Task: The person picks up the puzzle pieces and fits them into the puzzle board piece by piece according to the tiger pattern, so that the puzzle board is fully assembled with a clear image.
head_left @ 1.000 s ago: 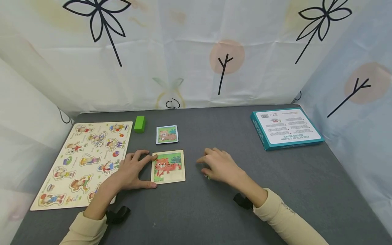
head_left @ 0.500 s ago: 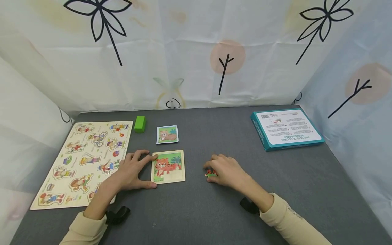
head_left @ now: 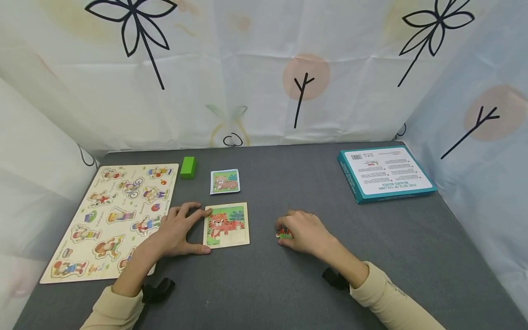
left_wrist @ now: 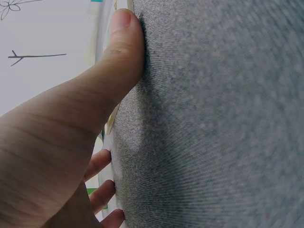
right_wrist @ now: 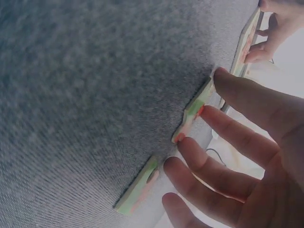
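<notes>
My left hand [head_left: 175, 231] holds the left side of a square wooden tiger puzzle board [head_left: 235, 239], thumb at the near corner and index finger at the far one. Part of the tiger picture is filled; bare wood shows along the bottom and lower right. To the right, my right hand [head_left: 303, 231] bends over a small puzzle piece [right_wrist: 194, 111] on the table, holding it with thumb and fingertips at its ends. A second puzzle piece [right_wrist: 137, 190] lies beside it in the right wrist view, hidden under the hand in the head view.
A small tiger picture card [head_left: 225, 181] lies behind the board, with a green block [head_left: 188, 167] to its left. A large wooden puzzle board with figures [head_left: 88, 192] lies at the left. A teal box [head_left: 387, 173] sits at the back right.
My right hand has shifted slightly right and its fingers have come down around the puzzle piece, which shows between them. My left hand and the tiger board have stayed in place.
</notes>
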Demonstrator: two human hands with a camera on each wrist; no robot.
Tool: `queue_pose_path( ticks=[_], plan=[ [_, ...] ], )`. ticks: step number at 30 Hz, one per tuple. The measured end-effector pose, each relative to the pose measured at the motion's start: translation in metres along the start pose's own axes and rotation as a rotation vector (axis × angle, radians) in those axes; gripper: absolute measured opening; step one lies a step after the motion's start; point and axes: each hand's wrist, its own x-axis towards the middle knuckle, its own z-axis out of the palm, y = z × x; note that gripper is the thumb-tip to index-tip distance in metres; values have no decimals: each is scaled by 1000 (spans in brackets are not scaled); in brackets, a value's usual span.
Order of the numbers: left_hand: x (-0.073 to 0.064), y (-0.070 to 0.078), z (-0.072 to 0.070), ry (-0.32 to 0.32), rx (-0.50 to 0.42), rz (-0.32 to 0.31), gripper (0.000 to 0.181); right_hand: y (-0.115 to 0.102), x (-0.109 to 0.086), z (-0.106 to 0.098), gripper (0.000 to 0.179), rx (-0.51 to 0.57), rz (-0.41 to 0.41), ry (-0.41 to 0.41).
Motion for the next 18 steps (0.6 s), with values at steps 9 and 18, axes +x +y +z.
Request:
queue_pose_path(
  ticks=[9, 18],
  plan=[
    [-1, 0, -1, -5, -8, -4, 98, -6, -1, 2, 18, 17, 71, 1],
    [-1, 1, -1, -7, -8, -4, 98, -5, 1, 4, 16, 1, 48, 1]
  ],
)
